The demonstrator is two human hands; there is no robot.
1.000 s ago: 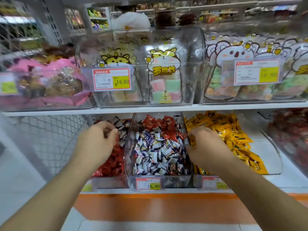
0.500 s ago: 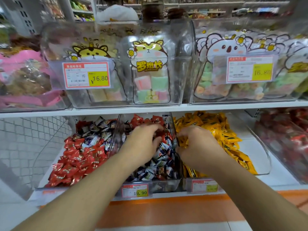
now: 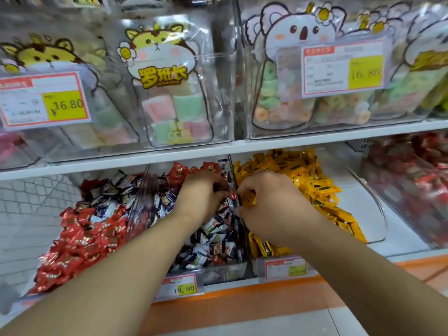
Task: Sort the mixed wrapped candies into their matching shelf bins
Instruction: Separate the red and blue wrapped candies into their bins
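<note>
White shelving (image 3: pixel 218 151) fills my view, two tiers over an orange base strip (image 3: pixel 242 294). On the upper tier stand big clear tubs (image 3: pixel 225 69) of pastel sweets in cartoon bags, with price tags (image 3: pixel 44 99) reading 16.80. On the lower tier I see three open bins side by side. The left bin (image 3: pixel 135 207) holds mostly red candies (image 3: pixel 80 241), with some blue-white ones mixed in at the far end. The middle bin (image 3: pixel 223 272) holds blue-white candies (image 3: pixel 213 236), with a few red ones at the far end, and carries a 19.90 tag (image 3: pixel 180 287). The right bin (image 3: pixel 378 209) holds yellow candies (image 3: pixel 305 178). Farther right sits another tub of red packs (image 3: pixel 412 185), blurred.

My left hand (image 3: pixel 201 197) is in the middle bin near its right wall, fingers curled down into the pile; a red wrapper (image 3: pixel 233 195) shows at the fingertips, but I cannot tell whether it is gripped. My right hand (image 3: pixel 266 204) is just beside it, over the divider, fingers curled round a yellow candy (image 3: pixel 248 198) at the near-left edge of the right bin. The two hands almost touch.
</note>
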